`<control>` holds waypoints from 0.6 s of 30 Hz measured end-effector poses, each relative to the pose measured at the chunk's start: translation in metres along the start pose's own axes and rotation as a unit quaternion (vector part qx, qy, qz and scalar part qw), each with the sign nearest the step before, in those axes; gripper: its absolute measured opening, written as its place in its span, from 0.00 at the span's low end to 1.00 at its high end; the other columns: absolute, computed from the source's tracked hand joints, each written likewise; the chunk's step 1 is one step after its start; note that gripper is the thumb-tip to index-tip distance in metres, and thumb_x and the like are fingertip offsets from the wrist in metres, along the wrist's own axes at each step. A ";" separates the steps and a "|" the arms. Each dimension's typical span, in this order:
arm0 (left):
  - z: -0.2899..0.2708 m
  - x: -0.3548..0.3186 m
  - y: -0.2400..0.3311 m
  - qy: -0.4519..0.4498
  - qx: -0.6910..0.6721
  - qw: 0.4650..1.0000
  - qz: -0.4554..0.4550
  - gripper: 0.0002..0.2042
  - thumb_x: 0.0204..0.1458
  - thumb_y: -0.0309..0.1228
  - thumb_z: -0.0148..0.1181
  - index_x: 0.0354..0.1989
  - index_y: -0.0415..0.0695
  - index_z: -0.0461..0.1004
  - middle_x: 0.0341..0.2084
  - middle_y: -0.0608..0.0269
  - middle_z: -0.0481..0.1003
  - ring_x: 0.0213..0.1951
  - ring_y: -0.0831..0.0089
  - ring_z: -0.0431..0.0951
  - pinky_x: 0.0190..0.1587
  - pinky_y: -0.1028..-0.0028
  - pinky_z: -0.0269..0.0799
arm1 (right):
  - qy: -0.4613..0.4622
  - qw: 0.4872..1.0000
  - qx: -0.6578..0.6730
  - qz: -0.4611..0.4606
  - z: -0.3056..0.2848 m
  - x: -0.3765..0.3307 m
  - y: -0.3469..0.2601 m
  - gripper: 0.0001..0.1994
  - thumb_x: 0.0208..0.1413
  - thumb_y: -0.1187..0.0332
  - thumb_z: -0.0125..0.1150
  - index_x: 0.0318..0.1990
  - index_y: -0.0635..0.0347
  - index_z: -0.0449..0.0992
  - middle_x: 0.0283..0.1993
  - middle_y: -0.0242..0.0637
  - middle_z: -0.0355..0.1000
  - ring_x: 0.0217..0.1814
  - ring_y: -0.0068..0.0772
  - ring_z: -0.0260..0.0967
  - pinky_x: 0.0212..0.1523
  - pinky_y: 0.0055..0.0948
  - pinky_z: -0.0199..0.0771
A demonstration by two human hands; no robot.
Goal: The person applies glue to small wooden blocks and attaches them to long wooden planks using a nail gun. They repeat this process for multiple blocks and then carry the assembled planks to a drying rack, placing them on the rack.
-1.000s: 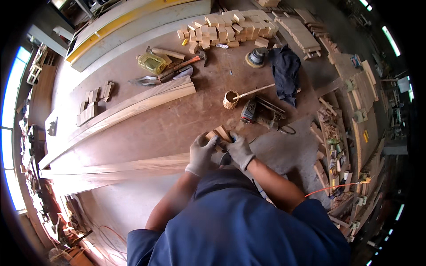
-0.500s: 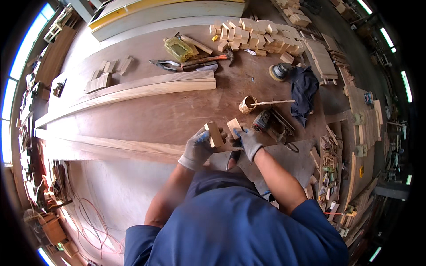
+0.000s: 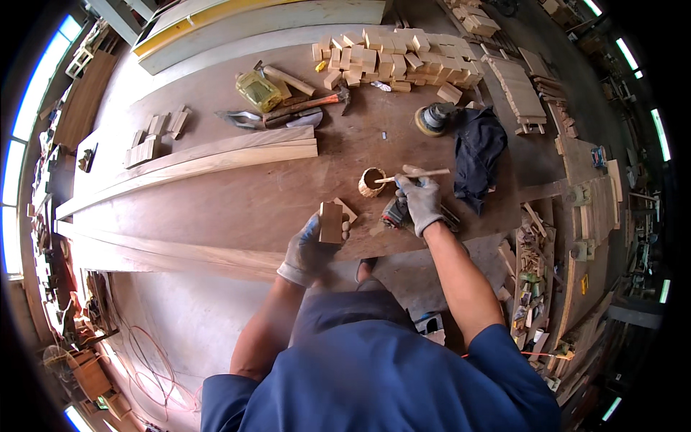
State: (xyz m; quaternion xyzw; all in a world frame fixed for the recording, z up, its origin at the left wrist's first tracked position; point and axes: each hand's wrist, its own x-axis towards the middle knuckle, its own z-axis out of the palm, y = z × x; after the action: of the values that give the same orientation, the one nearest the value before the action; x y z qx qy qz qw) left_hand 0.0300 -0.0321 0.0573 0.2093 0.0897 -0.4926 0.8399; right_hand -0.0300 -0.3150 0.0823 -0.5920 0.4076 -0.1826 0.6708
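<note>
My left hand, in a grey glove with blue patches, is closed round a small wooden block above the bench's near edge. A second wooden block shows just behind it, partly covered; whether it is held or lying on the bench I cannot tell. My right hand, gloved too, has its fingers closed about the middle of a thin wooden stick. The stick's other end rests in a small round pot with a crusted brown rim. Under that hand lies a power tool, partly hidden.
Long boards lie across the bench at left. Beyond them are a hammer, other hand tools and a yellow bottle. Many wooden blocks are piled at the back. A sander and dark cloth sit right.
My right hand has let go of its block, which is now beside the left hand's block, and has moved right and away from me to the stick. The view has shifted slightly.
</note>
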 end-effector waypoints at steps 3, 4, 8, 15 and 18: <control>0.000 0.018 -0.005 0.010 -0.012 1.000 0.001 0.27 0.71 0.46 0.55 0.69 0.37 0.66 0.59 0.42 0.75 0.54 0.53 0.79 0.56 0.58 0.79 | -0.057 0.998 -0.035 0.002 -0.002 0.021 0.013 0.13 0.64 0.67 0.71 0.51 0.64 0.83 0.30 0.26 0.78 0.26 0.14 0.71 0.26 0.20 0.70; 0.003 0.021 -0.005 0.024 -0.001 1.000 -0.003 0.26 0.72 0.44 0.53 0.68 0.36 0.66 0.57 0.44 0.75 0.53 0.56 0.79 0.56 0.60 0.79 | -0.077 0.993 -0.081 -0.043 0.002 0.019 0.011 0.11 0.67 0.65 0.68 0.48 0.64 0.84 0.30 0.27 0.79 0.27 0.15 0.71 0.28 0.23 0.72; 0.017 0.030 -0.008 0.073 -0.011 0.997 -0.002 0.23 0.75 0.40 0.47 0.66 0.33 0.66 0.53 0.48 0.75 0.52 0.60 0.78 0.59 0.64 0.78 | -0.138 0.973 -0.133 -0.128 -0.001 0.022 0.004 0.10 0.69 0.65 0.63 0.44 0.64 0.83 0.30 0.29 0.78 0.28 0.19 0.72 0.31 0.27 0.76; -0.005 0.052 -0.018 0.108 -0.168 0.979 -0.035 0.21 0.74 0.35 0.47 0.68 0.32 0.63 0.59 0.42 0.70 0.60 0.51 0.73 0.67 0.51 0.72 | -0.115 0.961 -0.184 -0.172 -0.012 0.024 -0.030 0.10 0.69 0.64 0.62 0.41 0.62 0.82 0.30 0.34 0.81 0.32 0.21 0.78 0.36 0.28 0.79; -0.003 0.055 -0.022 0.093 -0.185 0.977 -0.048 0.23 0.72 0.37 0.53 0.69 0.35 0.64 0.61 0.41 0.72 0.60 0.43 0.74 0.60 0.50 0.77 | -0.121 0.934 -0.247 -0.226 -0.009 0.031 -0.004 0.11 0.68 0.60 0.62 0.41 0.59 0.83 0.31 0.44 0.81 0.33 0.39 0.82 0.39 0.36 0.81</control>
State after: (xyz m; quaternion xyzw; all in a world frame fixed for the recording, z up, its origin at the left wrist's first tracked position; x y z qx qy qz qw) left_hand 0.0387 -0.0834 0.0291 0.0911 0.2670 -0.4855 0.8274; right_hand -0.0173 -0.3446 0.0763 -0.8331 0.2107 -0.1500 0.4890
